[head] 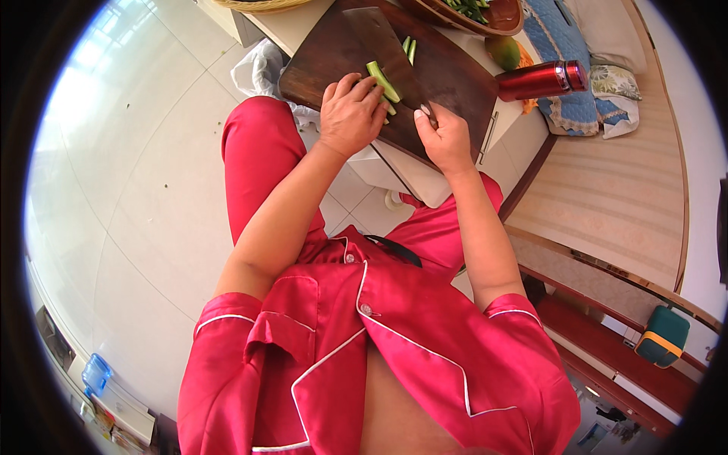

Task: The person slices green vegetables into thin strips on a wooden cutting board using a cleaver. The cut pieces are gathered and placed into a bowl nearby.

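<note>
A dark wooden cutting board (318, 62) lies before me on a light cabinet top. My right hand (446, 139) grips the handle of a broad cleaver (384, 51), its blade pointing away over the board. Under and beside the fingers of my left hand (350, 116) are lengths of green cucumber; the hand presses on them. The longest visible cucumber piece (384, 82) lies between those fingertips and the blade. Beyond the blade are thin cucumber strips (409, 50). The blade's lower edge and its contact with the board cannot be made out.
A brown bowl (515, 28) of cut greens stands behind the board, with a wicker basket (261, 4) at the far left. A mango-like fruit (503, 53) and a red thermos flask (540, 79) sit to the right. A white plastic bag (259, 71) hangs left of the board.
</note>
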The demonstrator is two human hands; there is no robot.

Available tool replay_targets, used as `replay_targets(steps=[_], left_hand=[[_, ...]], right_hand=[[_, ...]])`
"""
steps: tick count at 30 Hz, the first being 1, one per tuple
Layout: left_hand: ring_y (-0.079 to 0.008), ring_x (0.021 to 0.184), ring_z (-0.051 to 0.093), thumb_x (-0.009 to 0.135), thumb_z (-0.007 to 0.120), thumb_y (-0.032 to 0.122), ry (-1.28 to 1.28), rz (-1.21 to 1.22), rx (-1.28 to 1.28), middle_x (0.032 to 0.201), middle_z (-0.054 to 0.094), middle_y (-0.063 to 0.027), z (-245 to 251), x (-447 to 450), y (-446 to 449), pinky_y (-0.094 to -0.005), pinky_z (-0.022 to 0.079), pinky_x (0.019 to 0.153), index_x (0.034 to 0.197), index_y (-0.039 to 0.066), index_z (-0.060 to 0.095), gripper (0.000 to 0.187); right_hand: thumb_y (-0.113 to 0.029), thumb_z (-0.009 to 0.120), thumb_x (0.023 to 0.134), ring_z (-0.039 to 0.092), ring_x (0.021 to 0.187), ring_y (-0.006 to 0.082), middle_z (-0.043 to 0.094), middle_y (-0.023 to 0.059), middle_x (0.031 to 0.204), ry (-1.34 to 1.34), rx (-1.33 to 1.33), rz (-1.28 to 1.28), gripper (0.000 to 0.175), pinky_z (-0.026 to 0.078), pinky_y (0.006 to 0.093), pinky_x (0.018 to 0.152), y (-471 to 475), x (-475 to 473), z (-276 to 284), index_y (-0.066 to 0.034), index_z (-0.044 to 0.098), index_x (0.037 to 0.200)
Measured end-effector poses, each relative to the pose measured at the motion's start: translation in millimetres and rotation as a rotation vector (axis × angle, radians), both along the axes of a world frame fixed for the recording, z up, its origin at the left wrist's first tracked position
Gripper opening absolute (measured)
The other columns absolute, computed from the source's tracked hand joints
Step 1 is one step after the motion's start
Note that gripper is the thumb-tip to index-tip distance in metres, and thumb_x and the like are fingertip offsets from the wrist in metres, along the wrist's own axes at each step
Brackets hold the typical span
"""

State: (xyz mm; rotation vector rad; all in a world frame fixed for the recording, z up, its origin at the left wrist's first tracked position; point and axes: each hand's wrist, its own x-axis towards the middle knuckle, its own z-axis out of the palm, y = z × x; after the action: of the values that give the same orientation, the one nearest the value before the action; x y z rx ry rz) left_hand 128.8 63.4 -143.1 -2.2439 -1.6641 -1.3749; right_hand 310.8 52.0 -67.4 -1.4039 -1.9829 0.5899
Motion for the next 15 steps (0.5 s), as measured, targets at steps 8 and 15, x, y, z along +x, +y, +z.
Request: replay_targets(steps=[8, 15], left_hand=[[-0.0251, 0.113, 0.058, 0.083, 0.068, 0.025, -0.02, -0.003, -0.045, 0.116, 0.067, -0.0018, 3.1, -0.3, -2.1, -0.0408, 0.042, 0.095, 0.106, 0.012, 0.072, 0.027], [-0.0231, 0.109, 0.057, 0.081, 0.07, 0.025, -0.005, -0.002, 0.003, 0.11, 0.068, -0.0002, 1.7, 0.3, 1.5, -0.0392, 0.042, 0.09, 0.102, 0.013, 0.072, 0.025]], right_hand=[[-0.017, 0.063, 0.093, 0.045, 0.06, 0.0087, 0.05, 0.0029, 0.064, 0.002, -0.061, 0.008, 0.017, 0.041, 0.028, 0.057, 1.4, 4.3, -3.2, 0.0005, 0.065, 0.093], [-0.02, 0.061, 0.091, 0.051, 0.056, 0.0151, 0.055, 0.0101, 0.063, 0.008, -0.168, -0.058, 0.019, 0.043, 0.0323, 0.056, 3.2, 5.1, 0.2, -0.0017, 0.066, 0.091]])
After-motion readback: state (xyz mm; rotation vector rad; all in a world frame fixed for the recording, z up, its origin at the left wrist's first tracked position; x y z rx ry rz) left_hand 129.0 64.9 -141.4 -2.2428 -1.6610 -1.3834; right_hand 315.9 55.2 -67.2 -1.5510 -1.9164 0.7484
